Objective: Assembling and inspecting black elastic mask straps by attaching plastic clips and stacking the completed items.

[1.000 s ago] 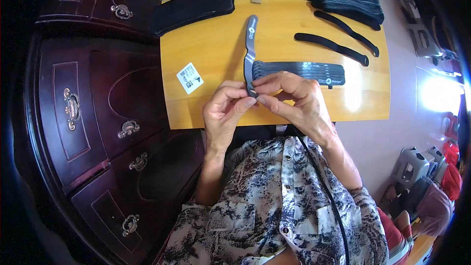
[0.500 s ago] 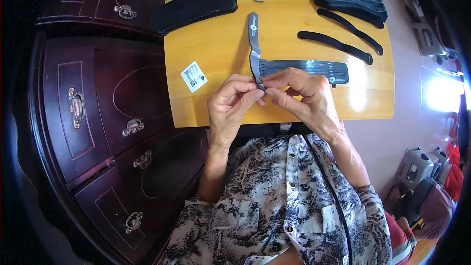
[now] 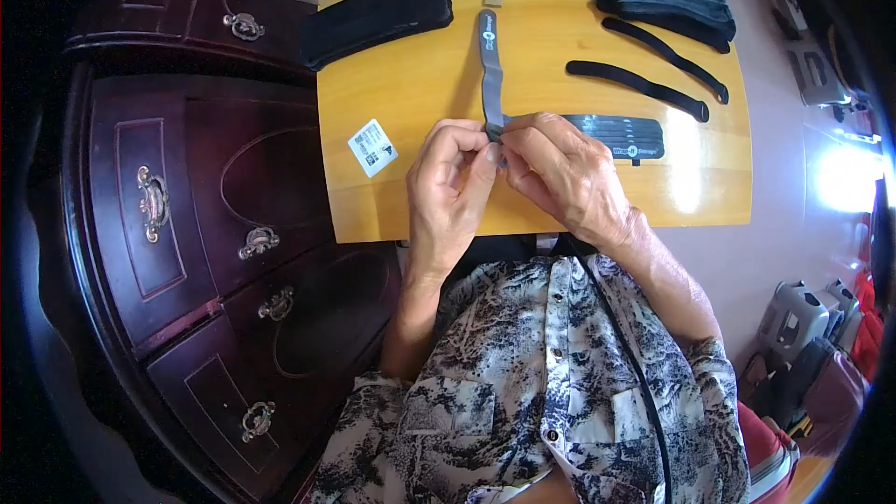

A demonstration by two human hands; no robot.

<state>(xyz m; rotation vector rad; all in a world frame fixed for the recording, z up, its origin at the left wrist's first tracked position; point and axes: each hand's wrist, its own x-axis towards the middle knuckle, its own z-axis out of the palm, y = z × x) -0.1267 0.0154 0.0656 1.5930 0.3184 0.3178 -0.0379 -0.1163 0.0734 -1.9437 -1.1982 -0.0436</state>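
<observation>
Over the near half of the table, both hands meet at the near end of a grey hook-and-loop strap. Its free end points away from me and carries white printing. My left hand pinches that near end between thumb and fingers. My right hand is closed on the same end, its fingertips bent over it, so the pinched part is mostly hidden. Partly behind my right hand lies a row of dark grey straps side by side. Two single black straps rest farther off to the right.
A bundle of black straps lies at the far left of the yellow table, with more strap bundles at the far right. A white label card sits left of my hands. Dark wooden drawers stand along the left.
Both hands have moved slightly away from me with the strap. My right hand has turned further over, its fingers now curled more tightly above the strap's near end.
</observation>
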